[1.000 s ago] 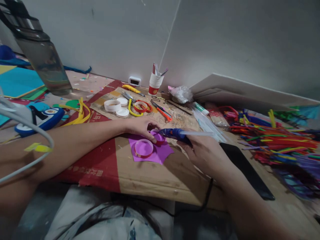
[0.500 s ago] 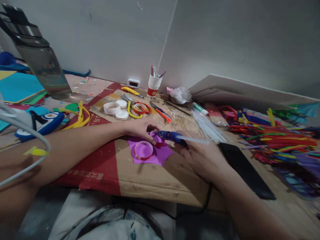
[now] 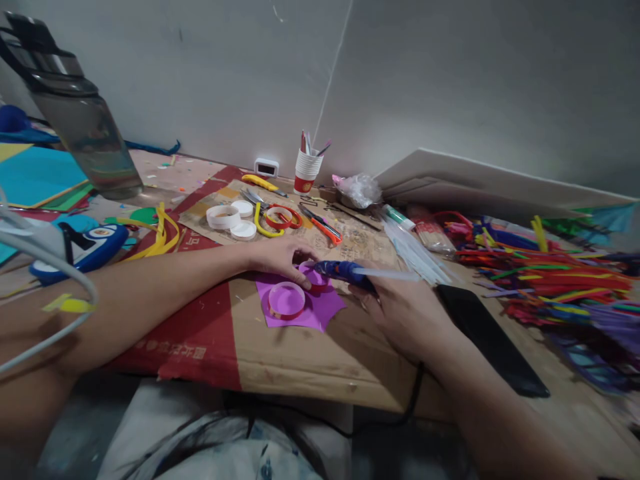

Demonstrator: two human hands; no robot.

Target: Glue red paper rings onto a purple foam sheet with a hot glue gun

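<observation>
My right hand (image 3: 400, 303) is wrapped round a blue hot glue gun (image 3: 343, 270), with a translucent glue stick (image 3: 387, 274) jutting from its back. The gun's nozzle is at a small paper cup ring (image 3: 319, 287) on a purple sheet (image 3: 320, 312). My left hand (image 3: 287, 259) steadies that ring, its thumb and fingers closed at the near-left rim. A second paper cup ring (image 3: 287, 316), red-edged at its base, stands on the sheet just in front. The glue gun covers part of the far ring and its contact with the nozzle.
White rings and lids (image 3: 224, 217), scissors (image 3: 280, 215) and an orange cutter (image 3: 320, 225) lie beyond my hands. A black phone (image 3: 493, 340) and many pipe cleaners (image 3: 565, 273) are on the right. A water bottle (image 3: 87, 133) stands left; a white cable (image 3: 75, 270) hangs over my left forearm.
Hardly anything differs. Both hands, the glue gun and the rings keep their places, with only a very slight shift of the whole view.
</observation>
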